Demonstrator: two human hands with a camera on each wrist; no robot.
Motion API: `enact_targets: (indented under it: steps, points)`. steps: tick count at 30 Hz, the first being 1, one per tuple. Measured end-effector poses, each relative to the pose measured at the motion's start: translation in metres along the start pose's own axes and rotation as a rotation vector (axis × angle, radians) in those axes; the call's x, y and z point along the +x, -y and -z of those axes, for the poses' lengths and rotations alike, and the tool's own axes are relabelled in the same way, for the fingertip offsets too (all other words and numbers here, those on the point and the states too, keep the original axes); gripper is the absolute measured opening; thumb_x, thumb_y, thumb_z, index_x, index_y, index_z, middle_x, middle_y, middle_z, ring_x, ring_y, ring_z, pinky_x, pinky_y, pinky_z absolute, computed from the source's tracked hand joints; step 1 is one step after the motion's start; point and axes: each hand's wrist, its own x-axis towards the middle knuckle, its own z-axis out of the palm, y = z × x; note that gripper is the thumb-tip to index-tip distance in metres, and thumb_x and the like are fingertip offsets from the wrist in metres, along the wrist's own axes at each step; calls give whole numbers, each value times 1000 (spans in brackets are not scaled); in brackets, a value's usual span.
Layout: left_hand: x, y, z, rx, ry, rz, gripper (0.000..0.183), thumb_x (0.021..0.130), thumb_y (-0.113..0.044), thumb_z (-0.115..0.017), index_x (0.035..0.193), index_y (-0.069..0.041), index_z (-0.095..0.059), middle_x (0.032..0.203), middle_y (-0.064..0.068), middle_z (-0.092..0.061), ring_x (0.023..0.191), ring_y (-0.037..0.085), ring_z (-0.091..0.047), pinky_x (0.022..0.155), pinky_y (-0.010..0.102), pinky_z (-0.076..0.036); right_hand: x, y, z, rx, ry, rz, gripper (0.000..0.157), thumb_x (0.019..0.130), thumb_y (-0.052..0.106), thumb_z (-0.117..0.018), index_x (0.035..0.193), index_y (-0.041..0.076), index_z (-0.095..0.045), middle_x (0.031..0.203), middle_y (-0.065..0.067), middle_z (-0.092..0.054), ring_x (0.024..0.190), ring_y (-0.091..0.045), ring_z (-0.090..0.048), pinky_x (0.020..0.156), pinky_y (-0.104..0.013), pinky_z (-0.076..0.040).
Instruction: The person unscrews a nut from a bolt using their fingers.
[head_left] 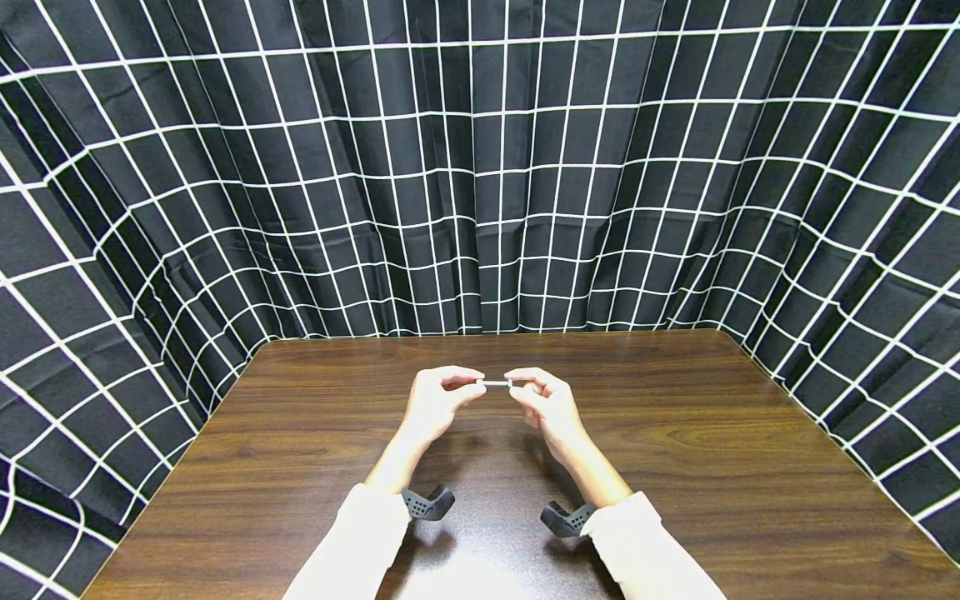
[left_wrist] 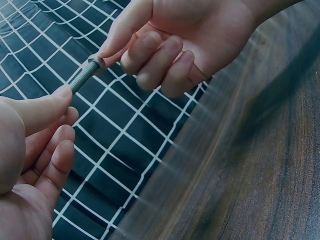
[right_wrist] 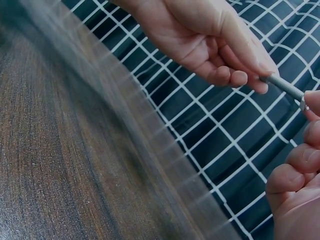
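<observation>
A small silver bolt [head_left: 496, 383] is held level in the air over the table, between both hands. My left hand [head_left: 435, 402] pinches one end between thumb and fingertips. The other end is pinched by my right hand [head_left: 551, 407], also with thumb and fingertips. Threads show along the bolt [left_wrist: 84, 77] in the left wrist view. A wider piece, a nut or the bolt's head, sits at the right hand's end; fingertips partly cover it. The end in the left hand is hidden. In the right wrist view, the bolt [right_wrist: 284, 86] slants between the two hands.
Beneath the hands lies a dark brown wood-grain table [head_left: 675, 433]. A black curtain with a white grid [head_left: 495, 192] stands behind it and along both sides. Each wrist wears a dark grey mount [head_left: 429, 503], close above the tabletop.
</observation>
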Motion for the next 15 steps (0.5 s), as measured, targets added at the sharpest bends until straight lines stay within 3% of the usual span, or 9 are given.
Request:
enact_targets:
  steps: [6,12,15]
  points:
    - [1,2,0,16,-1,1,16,81,1,-75,95,7,-72,89,19,-72,76,19,-68,71,42,-56,0,1,0,23,17,11,26,87,-9,-59,112,-17,-55,55,7,-40,43,-4,-31,43,-21,-24]
    - [10,30,-3,11,-13,22,19,80,-2,-77,98,5,-73,91,16,-73,78,20,-69,71,43,-56,-1,3,-1,25,10,14,21,86,-9,-60,103,0,-66,55,6,-41,43,-5,-33,42,-20,-25]
    - [12,38,-3,-4,-20,22,21,79,-5,-79,98,3,-74,90,14,-73,77,19,-69,70,40,-56,-1,3,-1,21,10,13,21,85,-10,-59,107,-9,-62,55,6,-41,43,-5,-33,42,-20,-26]
